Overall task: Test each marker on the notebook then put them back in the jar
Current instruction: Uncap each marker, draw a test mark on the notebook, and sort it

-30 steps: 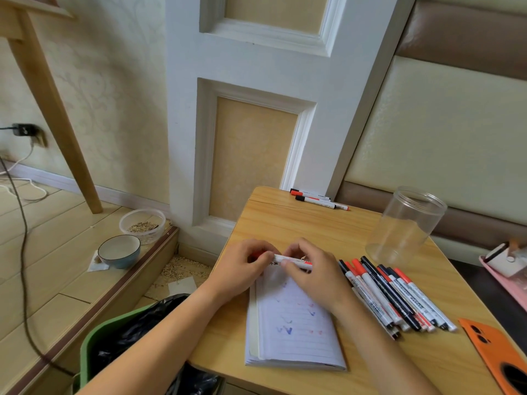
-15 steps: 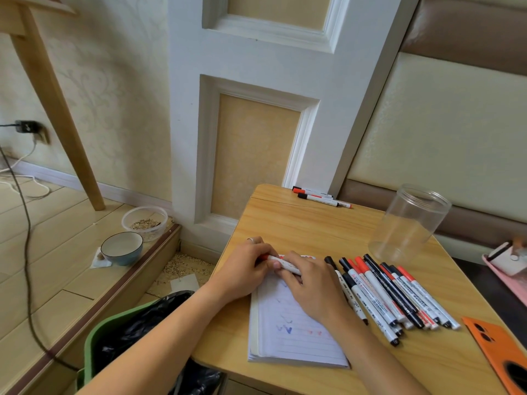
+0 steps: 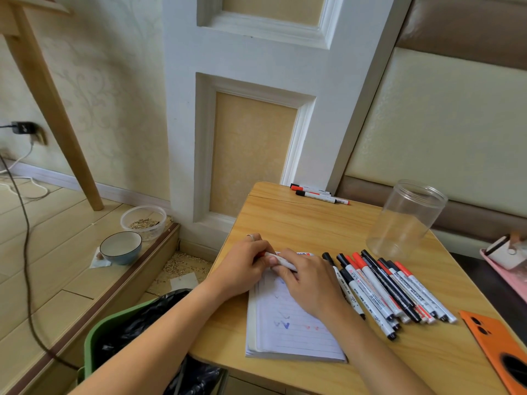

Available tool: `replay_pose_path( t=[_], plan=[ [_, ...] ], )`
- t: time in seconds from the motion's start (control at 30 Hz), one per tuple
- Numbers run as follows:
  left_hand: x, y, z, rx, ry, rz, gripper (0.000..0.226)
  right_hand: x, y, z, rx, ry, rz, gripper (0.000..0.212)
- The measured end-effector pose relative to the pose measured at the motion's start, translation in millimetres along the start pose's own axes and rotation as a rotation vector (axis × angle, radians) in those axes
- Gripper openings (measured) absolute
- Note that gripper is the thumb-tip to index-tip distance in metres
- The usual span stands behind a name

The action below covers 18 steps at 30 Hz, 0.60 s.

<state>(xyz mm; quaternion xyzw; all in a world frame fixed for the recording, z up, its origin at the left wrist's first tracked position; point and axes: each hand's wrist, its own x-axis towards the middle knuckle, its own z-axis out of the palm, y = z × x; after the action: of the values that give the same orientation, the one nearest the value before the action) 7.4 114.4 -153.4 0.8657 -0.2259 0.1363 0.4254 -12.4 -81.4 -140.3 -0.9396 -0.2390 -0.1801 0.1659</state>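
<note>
Bench (image 3: 288, 223), free room and obstructions:

- Far half, between the notebook (image 3: 288, 332) and the back wall: bare wood, open to passage.
- Back edge: a few markers (image 3: 319, 195) lying against the wall.
- Right rear: clear jar (image 3: 407, 220), upright, mouth open upward; nothing above it.
- Right centre: row of loose markers (image 3: 382, 286) lying side by side, just in front of the jar, blocking the direct low path from notebook to jar.
- Right front corner: orange phone case (image 3: 496, 346), flat.
- Near centre: both hands (image 3: 242, 266) (image 3: 310, 283) occupy the notebook's top edge.
- Left of bench: green bin (image 3: 94, 337) below the edge.
</note>
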Motion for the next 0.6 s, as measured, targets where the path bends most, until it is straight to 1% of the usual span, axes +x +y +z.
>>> replay_pose_path(
  t=[0.1, 0.17, 0.23, 0.33, 0.43, 0.53, 0.6],
  plan=[
    [-1, 5, 3, 0.039, 0.026, 0.029, 0.012, -1, -1, 3, -0.006, 0.032, 0.037, 0.012],
    [-3, 9, 5, 0.165, 0.069, 0.062, 0.020, -1, 0, 5, 0.007, 0.045, 0.038, 0.017],
    [-4, 14, 0, 0.300, 0.099, 0.069, 0.022, 0, 2, 7, 0.022, 0.050, 0.037, 0.023],
    [-10, 21, -16, 0.424, 0.086, 0.113, 0.021, 1, 4, 10, 0.012, 0.046, 0.037, 0.027],
    [-22, 21, -35, 0.564, 0.061, 0.168, 0.017, 2, 4, 11, -0.013, 0.039, 0.029, 0.025],
    [-38, 19, -58, 0.704, 0.036, 0.081, 0.011, 2, 4, 14, -0.049, 0.058, 0.011, 0.020],
    [-49, 16, -78, 0.689, 0.069, -0.056, 0.004, 1, 4, 15, -0.059, 0.077, 0.010, 0.018]
  ],
)
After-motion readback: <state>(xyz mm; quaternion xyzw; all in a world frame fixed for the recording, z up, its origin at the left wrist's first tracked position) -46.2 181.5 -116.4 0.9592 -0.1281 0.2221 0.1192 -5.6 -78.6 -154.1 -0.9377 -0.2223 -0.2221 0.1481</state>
